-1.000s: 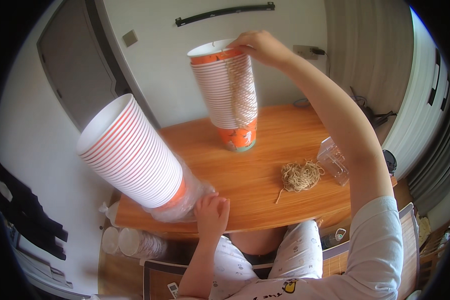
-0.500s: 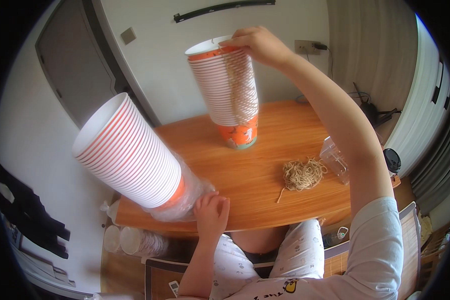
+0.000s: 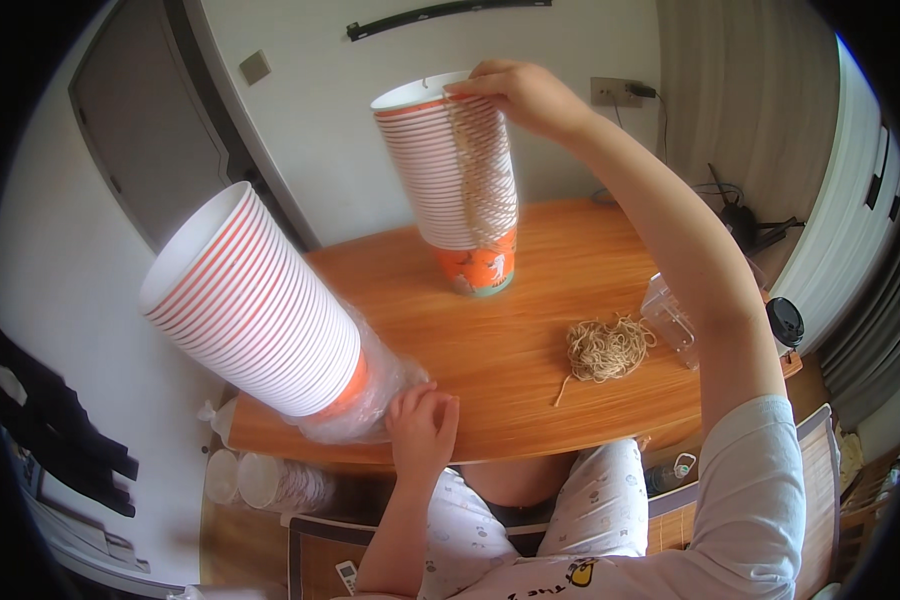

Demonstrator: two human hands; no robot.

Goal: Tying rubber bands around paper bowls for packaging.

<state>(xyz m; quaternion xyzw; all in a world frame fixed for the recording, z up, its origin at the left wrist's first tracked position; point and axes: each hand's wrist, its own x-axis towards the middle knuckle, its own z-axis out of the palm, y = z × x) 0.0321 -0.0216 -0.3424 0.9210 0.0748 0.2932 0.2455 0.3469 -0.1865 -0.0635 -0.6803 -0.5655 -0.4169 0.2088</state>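
My right hand (image 3: 518, 92) is closed on the rim of the top paper cup (image 3: 395, 103) of a tall nested stack. This stack (image 3: 435, 185) stands upright, leaning slightly, toward the far side of the table; its lowest cup shows an orange print. Tan cord (image 3: 467, 165) runs down its right side. At the near left, a second stack of white paper cups (image 3: 260, 310) tilts, mouth up and left, its lower end inside a clear plastic bag (image 3: 375, 400). My left hand (image 3: 422, 425) has curled fingers gripping the bag at the table's front edge.
A tangled heap of tan cord (image 3: 610, 348) lies on the wooden table (image 3: 540, 280), right of centre. Beside it are a clear plastic box (image 3: 670, 318) and a black-lidded cup (image 3: 785, 322). More bagged cups (image 3: 270, 483) sit below the table's left end.
My right hand has lowered slightly, and the top cup sits deeper in the far stack, with a narrower orange band showing. The tilted stack has shifted slightly left; my left hand stays put.
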